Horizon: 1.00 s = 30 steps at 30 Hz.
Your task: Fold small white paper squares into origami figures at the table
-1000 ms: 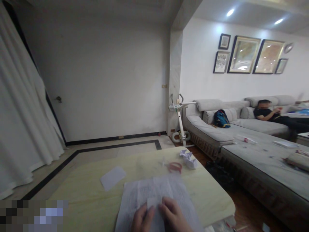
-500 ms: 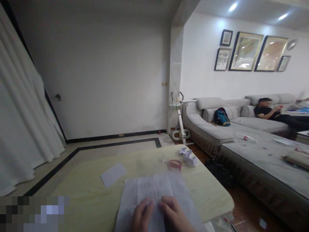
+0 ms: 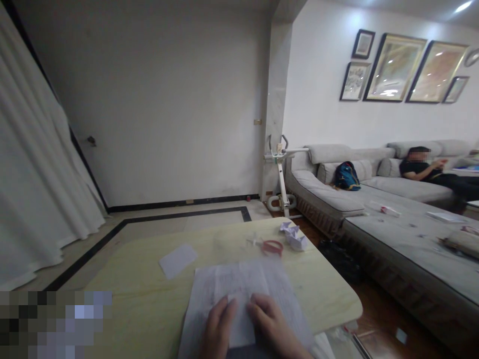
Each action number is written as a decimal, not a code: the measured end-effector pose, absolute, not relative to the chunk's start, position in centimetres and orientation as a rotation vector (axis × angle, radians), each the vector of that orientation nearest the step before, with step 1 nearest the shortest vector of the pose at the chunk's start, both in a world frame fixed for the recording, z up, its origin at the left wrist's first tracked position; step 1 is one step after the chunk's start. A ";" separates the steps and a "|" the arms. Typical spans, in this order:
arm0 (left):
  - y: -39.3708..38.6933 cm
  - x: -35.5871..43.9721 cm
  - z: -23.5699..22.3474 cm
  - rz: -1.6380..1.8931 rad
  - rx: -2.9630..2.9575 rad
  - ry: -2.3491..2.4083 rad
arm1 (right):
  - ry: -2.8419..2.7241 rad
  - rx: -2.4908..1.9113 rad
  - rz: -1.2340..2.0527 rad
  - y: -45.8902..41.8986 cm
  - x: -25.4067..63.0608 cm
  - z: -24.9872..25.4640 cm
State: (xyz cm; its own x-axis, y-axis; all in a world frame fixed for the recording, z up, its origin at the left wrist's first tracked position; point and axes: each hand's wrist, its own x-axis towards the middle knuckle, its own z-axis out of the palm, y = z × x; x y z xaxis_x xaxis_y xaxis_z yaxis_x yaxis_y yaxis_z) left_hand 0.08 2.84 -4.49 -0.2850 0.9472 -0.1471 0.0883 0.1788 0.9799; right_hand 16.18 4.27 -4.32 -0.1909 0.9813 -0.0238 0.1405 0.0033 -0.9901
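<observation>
My left hand (image 3: 218, 326) and my right hand (image 3: 272, 321) are side by side over a large printed sheet (image 3: 209, 281) on the table. The fingers of both are curled and closed, thumbs facing each other. A small piece of white paper (image 3: 240, 326) shows between them, pinched at its two sides; its outline blends with the sheet below. Beyond the sheet lie red-handled scissors (image 3: 273, 247). Folded white paper shapes (image 3: 295, 238) stand at the table's far right corner, and a loose white paper (image 3: 178, 261) lies flat to the left.
The pale yellow table (image 3: 134, 294) has a rounded right corner. To its right are a grey sofa (image 3: 392, 229), a blue backpack (image 3: 347, 176) and a seated person (image 3: 421, 169). A white exercise machine (image 3: 282, 179) stands by the pillar; a white curtain (image 3: 41, 164) hangs at left.
My view has tilted down and turned slightly left, so the room sits higher and to the right. Both hands keep nearly the same closed pose over the sheet.
</observation>
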 end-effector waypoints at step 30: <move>2.7 0.1 -3.6 1.260 0.947 1.499 | -1.441 -1.252 1.284 4.3 16.5 -3.9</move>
State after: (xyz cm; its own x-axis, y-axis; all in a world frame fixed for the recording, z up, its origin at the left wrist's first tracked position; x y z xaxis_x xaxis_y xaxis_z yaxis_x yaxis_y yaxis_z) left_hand 0.11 2.71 -3.64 -0.2713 0.9471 -0.1715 -0.0064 0.1764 0.9843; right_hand 16.47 4.28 -3.87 -0.1728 0.9842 -0.0396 0.1523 -0.0130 -0.9883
